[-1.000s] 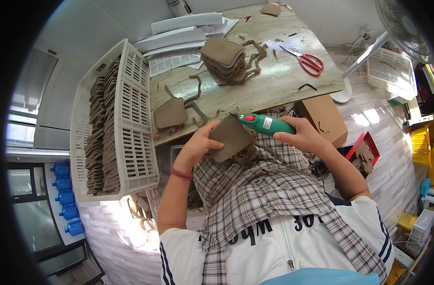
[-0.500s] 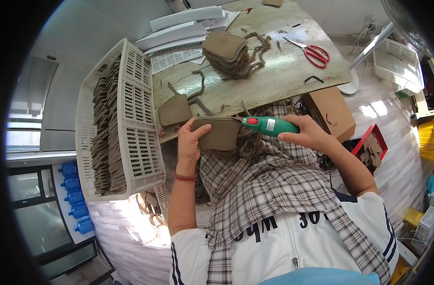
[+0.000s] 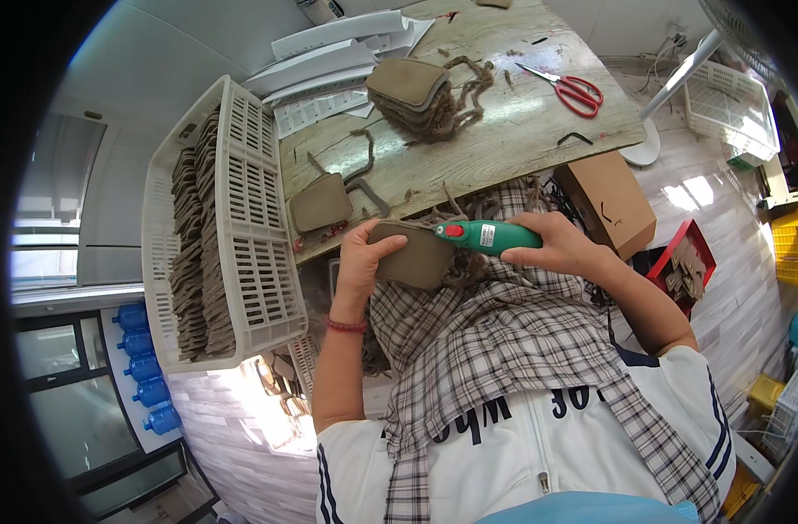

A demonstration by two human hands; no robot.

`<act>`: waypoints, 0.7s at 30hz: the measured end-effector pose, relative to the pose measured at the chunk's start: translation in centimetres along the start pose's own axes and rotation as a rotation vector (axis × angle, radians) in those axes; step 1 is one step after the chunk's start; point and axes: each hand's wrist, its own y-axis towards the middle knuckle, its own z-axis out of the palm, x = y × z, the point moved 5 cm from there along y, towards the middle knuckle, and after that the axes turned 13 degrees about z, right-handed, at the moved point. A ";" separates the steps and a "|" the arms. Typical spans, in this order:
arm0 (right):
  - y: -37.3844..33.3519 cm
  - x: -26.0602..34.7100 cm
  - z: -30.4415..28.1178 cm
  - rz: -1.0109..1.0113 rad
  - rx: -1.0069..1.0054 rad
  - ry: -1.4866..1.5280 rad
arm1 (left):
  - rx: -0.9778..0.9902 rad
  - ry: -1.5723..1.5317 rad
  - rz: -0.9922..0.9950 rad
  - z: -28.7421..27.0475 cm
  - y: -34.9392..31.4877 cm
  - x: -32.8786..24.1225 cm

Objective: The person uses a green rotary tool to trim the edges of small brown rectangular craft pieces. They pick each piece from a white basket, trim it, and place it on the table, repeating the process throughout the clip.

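Note:
My left hand grips a brown, rounded fabric pad by its left side, thumb on top. In my right hand is a green handheld electric cutter with a red button. The cutter's front end is at the pad's upper right edge; its tip is too small to make out. Fuzzy brown scraps hang beside the pad, over my checked apron. Another brown pad with trimmed strips lies on the table just beyond my left hand.
On the wooden table are a stack of brown pads, red-handled scissors and papers. A white crate full of pads stands at the left. To the right are a cardboard box and a red tray.
The pad has turned clockwise in my left hand, its right side now lower. My left hand has shifted slightly right, and the cutter slightly left along the pad's edge.

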 end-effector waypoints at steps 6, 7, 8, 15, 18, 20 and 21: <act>0.3 0.6 0.4 -0.051 -0.038 -0.037 | 0.108 0.040 -0.091 1.1 0.0 0.1; 0.4 0.8 0.4 -0.046 -0.036 -0.038 | 0.124 0.041 -0.104 1.2 0.0 0.2; 0.5 0.9 0.5 -0.041 -0.034 -0.039 | 0.139 0.042 -0.118 1.3 0.0 0.2; 2.0 2.8 1.2 0.004 0.082 0.028 | 0.221 0.143 -0.213 1.2 0.2 0.1; 3.1 2.2 1.6 0.004 0.057 0.125 | 0.211 0.132 -0.167 -0.5 1.2 -0.6; 2.9 1.5 1.0 0.007 -0.020 0.211 | 0.024 0.059 -0.054 -4.7 2.4 -2.0; 2.5 1.0 0.5 0.067 -0.034 0.219 | -0.094 -0.003 0.010 -6.5 3.0 -3.2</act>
